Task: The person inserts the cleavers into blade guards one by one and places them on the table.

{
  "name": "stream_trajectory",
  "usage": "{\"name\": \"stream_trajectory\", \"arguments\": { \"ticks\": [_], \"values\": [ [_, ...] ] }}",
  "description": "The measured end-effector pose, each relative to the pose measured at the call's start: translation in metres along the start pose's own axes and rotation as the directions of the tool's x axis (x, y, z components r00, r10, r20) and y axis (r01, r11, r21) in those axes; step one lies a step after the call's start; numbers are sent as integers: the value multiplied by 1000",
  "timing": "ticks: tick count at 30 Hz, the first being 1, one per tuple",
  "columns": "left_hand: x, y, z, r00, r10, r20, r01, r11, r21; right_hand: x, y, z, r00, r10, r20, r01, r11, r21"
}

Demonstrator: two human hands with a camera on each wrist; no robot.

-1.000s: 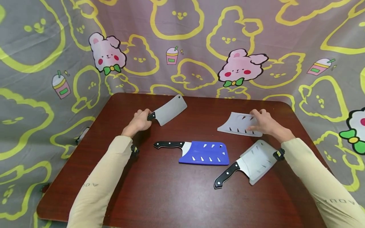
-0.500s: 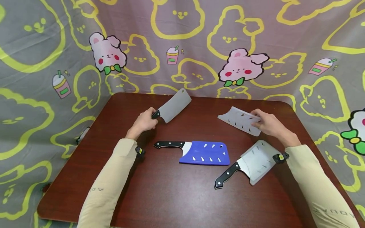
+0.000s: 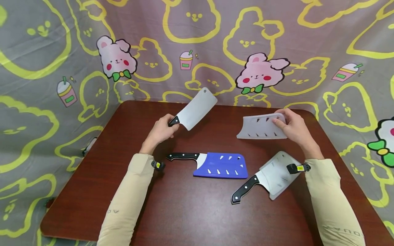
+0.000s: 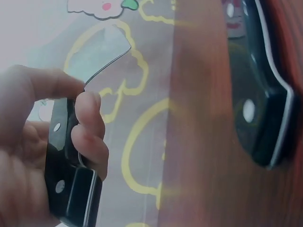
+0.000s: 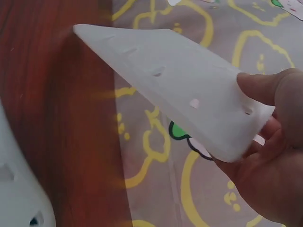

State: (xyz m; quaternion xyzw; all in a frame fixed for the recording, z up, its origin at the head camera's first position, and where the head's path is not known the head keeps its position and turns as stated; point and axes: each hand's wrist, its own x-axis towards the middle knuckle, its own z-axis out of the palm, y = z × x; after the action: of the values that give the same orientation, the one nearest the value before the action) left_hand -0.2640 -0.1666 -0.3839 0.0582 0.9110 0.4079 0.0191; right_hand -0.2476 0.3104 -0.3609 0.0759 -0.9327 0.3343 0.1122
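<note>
In the head view my left hand (image 3: 161,130) grips the black handle of a bare cleaver (image 3: 198,109), raised above the table with its blade pointing up and to the right. The left wrist view shows the fingers curled round the riveted handle (image 4: 59,156). My right hand (image 3: 293,128) pinches one end of a white slotted blade cover (image 3: 261,127), thumb on its near face, also off the table. In the right wrist view the cover (image 5: 189,80) slants up to the left, its other end free. Cleaver and cover are apart, with a gap between them.
A cleaver in a blue cover (image 3: 221,165) lies mid-table, handle to the left. Right of it lies another cleaver in a translucent white cover (image 3: 278,174), handle toward the front. A patterned cloth (image 3: 215,41) hangs behind the brown table (image 3: 184,212).
My left hand has lifted the cleaver and carried it up and to the right. The right hand has taken hold of the white cover, raised it and tilted it upright.
</note>
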Motion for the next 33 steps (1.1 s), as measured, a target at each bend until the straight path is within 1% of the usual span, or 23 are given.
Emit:
{"name": "stream_trajectory", "arguments": {
  "ticks": [3,6,8,11,12,14,16,19,21,25,28,33],
  "values": [
    [-4,2,0,1000,15,-4,-15,999,-35,1,-3,0,999,2,-52,1,998,58],
    [-6,4,1,1000,29,-2,-30,998,-48,1,-5,-1,994,5,-105,9,991,134],
    [-8,6,1,1000,28,-6,-29,998,-54,1,-7,-2,990,-4,-141,33,979,204],
    [-8,9,2,1000,27,-16,-28,998,-63,1,-9,-4,982,-15,-187,76,944,322],
    [-9,10,2,999,27,-18,-28,997,-69,1,-10,-5,979,-17,-202,91,927,365],
    [-9,12,2,999,33,-18,-34,996,-82,1,-12,-7,975,-10,-220,115,875,470],
    [-10,14,2,999,37,-15,-38,995,-91,2,-14,-8,973,2,-232,133,815,564],
    [-12,16,2,999,53,9,-51,994,-99,2,-15,-8,971,33,-237,141,720,680],
    [-13,17,2,997,70,30,-67,992,-104,2,-16,-8,970,53,-238,138,685,716],
    [-15,17,3,993,102,57,-94,988,-121,-1,-16,-8,969,76,-233,128,653,746],
    [-15,17,4,991,116,71,-106,986,-129,-3,-16,-6,970,77,-231,128,647,751],
    [-15,17,7,986,136,99,-122,983,-137,-3,-17,-4,971,72,-229,136,620,772]
  ]
}}
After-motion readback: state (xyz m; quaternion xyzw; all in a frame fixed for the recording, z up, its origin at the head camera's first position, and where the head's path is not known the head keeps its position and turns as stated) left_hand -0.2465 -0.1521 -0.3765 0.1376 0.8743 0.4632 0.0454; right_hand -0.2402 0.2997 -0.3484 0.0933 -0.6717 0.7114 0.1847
